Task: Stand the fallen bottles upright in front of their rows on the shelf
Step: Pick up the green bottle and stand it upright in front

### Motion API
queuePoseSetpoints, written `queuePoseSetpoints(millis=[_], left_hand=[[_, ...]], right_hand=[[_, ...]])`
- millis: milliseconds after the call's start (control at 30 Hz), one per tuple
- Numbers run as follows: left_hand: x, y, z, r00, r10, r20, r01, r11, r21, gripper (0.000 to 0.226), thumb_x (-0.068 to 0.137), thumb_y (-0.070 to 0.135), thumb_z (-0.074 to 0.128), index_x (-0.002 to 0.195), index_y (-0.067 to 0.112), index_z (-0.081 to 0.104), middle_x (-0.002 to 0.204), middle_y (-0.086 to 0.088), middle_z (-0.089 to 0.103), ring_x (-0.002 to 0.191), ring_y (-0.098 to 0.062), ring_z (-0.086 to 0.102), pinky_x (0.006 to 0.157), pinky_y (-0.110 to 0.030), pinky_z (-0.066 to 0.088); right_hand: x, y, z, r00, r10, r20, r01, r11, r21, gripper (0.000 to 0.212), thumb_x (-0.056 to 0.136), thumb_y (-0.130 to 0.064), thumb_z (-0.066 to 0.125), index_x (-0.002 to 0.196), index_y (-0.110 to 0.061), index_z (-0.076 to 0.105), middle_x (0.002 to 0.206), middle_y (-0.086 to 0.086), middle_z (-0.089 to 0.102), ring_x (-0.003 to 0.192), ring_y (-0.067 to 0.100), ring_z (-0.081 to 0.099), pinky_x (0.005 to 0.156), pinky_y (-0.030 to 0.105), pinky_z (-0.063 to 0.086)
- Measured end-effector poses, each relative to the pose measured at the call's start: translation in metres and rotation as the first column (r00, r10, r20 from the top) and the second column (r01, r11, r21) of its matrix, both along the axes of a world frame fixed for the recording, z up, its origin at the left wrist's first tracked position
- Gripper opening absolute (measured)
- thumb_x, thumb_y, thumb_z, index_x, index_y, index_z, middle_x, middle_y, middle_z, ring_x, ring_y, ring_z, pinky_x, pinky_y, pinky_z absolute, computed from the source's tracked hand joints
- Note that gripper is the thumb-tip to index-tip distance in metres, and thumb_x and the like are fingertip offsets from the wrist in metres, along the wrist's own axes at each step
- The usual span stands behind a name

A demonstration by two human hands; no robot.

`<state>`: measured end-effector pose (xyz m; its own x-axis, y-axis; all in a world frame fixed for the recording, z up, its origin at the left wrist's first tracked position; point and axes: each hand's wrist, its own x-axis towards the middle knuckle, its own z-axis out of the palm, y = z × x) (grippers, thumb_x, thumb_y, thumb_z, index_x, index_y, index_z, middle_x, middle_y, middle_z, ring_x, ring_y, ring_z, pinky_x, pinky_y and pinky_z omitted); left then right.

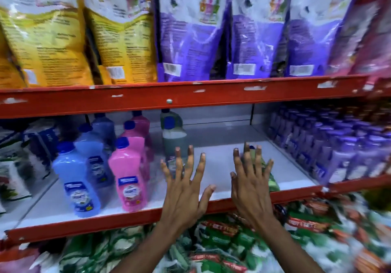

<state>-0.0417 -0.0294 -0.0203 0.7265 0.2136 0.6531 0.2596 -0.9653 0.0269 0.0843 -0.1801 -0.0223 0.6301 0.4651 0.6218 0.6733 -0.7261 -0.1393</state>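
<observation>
Three blue bottles (pixel 76 179), three pink bottles (pixel 130 175) and two green bottles (pixel 174 139) stand upright; left hand (pixel 184 192) and right hand (pixel 250 190) spread, empty.

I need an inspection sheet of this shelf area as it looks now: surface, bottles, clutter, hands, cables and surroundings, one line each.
Surface: white shelf board with red front edge, mostly bare in the middle.
Job's things: blue bottles, pink bottles and grey-green bottles stand upright in rows; a green bottle lies fallen behind the right hand.
Clutter: nothing seen.
Hands: left hand and right hand open, fingers spread, holding nothing.
Cables: nothing seen.
Surroundings: yellow pouches and purple pouches above; purple bottles at right; green packets below, blurred.
</observation>
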Motion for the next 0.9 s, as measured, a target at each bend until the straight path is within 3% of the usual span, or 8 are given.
queuePoseSetpoints(millis=[167, 300, 400, 467, 533, 633, 800, 900], left_hand=[[0.065, -0.039, -0.012, 0.98, -0.02, -0.198, -0.001, 0.994, -0.106, 0.076, 0.097, 0.066, 0.014, 0.159, 0.026, -0.001, 0.171, -0.004, -0.003, 0.155, -0.033, -0.02, 0.12, -0.071, -0.003], [0.114, -0.061, -0.018, 0.916, -0.075, -0.393, -0.006, 0.98, -0.199, 0.073, 0.099, 0.057, 0.007, 0.16, 0.017, 0.007, 0.17, -0.004, 0.01, 0.154, -0.032, -0.024, 0.114, -0.071, -0.022], [0.142, -0.072, -0.02, 0.885, -0.173, -0.433, -0.03, 0.906, -0.422, 0.067, 0.103, 0.051, 0.01, 0.158, 0.014, 0.019, 0.168, -0.006, 0.022, 0.157, -0.028, -0.015, 0.115, -0.072, -0.019], [0.155, -0.08, -0.016, 0.871, -0.241, -0.428, -0.058, 0.814, -0.577, 0.061, 0.104, 0.049, 0.015, 0.152, 0.017, 0.033, 0.167, -0.009, 0.024, 0.158, -0.027, -0.002, 0.118, -0.071, -0.013], [0.164, -0.085, -0.009, 0.897, -0.248, -0.367, -0.081, 0.723, -0.686, 0.053, 0.104, 0.048, 0.027, 0.138, 0.016, 0.051, 0.16, -0.018, 0.035, 0.149, -0.035, 0.033, 0.124, -0.062, 0.012], [0.165, -0.088, -0.005, 0.96, -0.214, -0.182, -0.028, 0.572, -0.819, 0.036, 0.098, 0.039, 0.052, 0.114, 0.01, 0.068, 0.122, -0.014, 0.072, 0.111, -0.03, 0.068, 0.099, -0.042, 0.054], [0.138, -0.078, 0.001, 0.962, -0.18, 0.206, 0.249, 0.262, -0.932, 0.035, 0.088, -0.001, 0.065, 0.122, 0.009, 0.063, 0.12, -0.008, 0.075, 0.114, -0.021, 0.07, 0.104, -0.042, 0.055], [0.102, -0.055, 0.012, 0.933, -0.151, 0.328, 0.359, 0.309, -0.88, 0.055, 0.084, -0.012, 0.062, 0.131, 0.016, 0.058, 0.122, 0.003, 0.073, 0.113, -0.007, 0.069, 0.099, -0.029, 0.057]], right_hand=[[0.041, -0.041, -0.016, 0.987, -0.03, -0.158, 0.029, 1.0, -0.009, 0.059, 0.103, -0.032, 0.032, 0.157, -0.016, 0.015, 0.167, 0.011, 0.0, 0.154, 0.036, -0.01, 0.124, 0.061, 0.005], [0.071, -0.059, -0.019, 0.907, -0.048, -0.419, 0.065, 0.998, 0.025, 0.061, 0.104, -0.035, 0.027, 0.156, -0.007, 0.012, 0.165, 0.023, 0.009, 0.153, 0.039, 0.007, 0.126, 0.05, 0.013], [0.085, -0.062, -0.011, 0.807, 0.023, -0.59, 0.07, 0.988, 0.135, 0.045, 0.103, -0.03, 0.033, 0.13, 0.004, 0.044, 0.125, 0.03, 0.061, 0.114, 0.042, 0.06, 0.095, 0.048, 0.052], [0.093, -0.062, -0.007, 0.766, 0.059, -0.64, 0.086, 0.977, 0.193, 0.025, 0.101, -0.024, 0.039, 0.1, -0.003, 0.052, 0.095, 0.024, 0.069, 0.088, 0.04, 0.066, 0.075, 0.045, 0.055], [0.1, -0.063, 0.0, 0.723, 0.076, -0.686, 0.093, 0.974, 0.206, 0.019, 0.097, -0.02, 0.045, 0.086, -0.007, 0.053, 0.087, 0.019, 0.069, 0.08, 0.036, 0.063, 0.069, 0.039, 0.05], [0.104, -0.063, 0.003, 0.659, 0.12, -0.743, 0.124, 0.957, 0.264, 0.015, 0.092, -0.018, 0.051, 0.089, -0.006, 0.06, 0.086, 0.014, 0.069, 0.077, 0.032, 0.062, 0.066, 0.037, 0.046], [0.084, -0.054, 0.007, 0.665, 0.374, -0.647, 0.112, 0.806, 0.581, 0.023, 0.086, -0.012, 0.066, 0.106, -0.021, 0.067, 0.099, 0.0, 0.077, 0.089, 0.021, 0.071, 0.081, 0.045, 0.06], [0.055, -0.031, 0.012, 0.646, 0.529, -0.551, 0.033, 0.701, 0.712, 0.043, 0.081, -0.005, 0.07, 0.117, -0.028, 0.064, 0.104, -0.006, 0.076, 0.095, 0.011, 0.072, 0.079, 0.037, 0.062]])
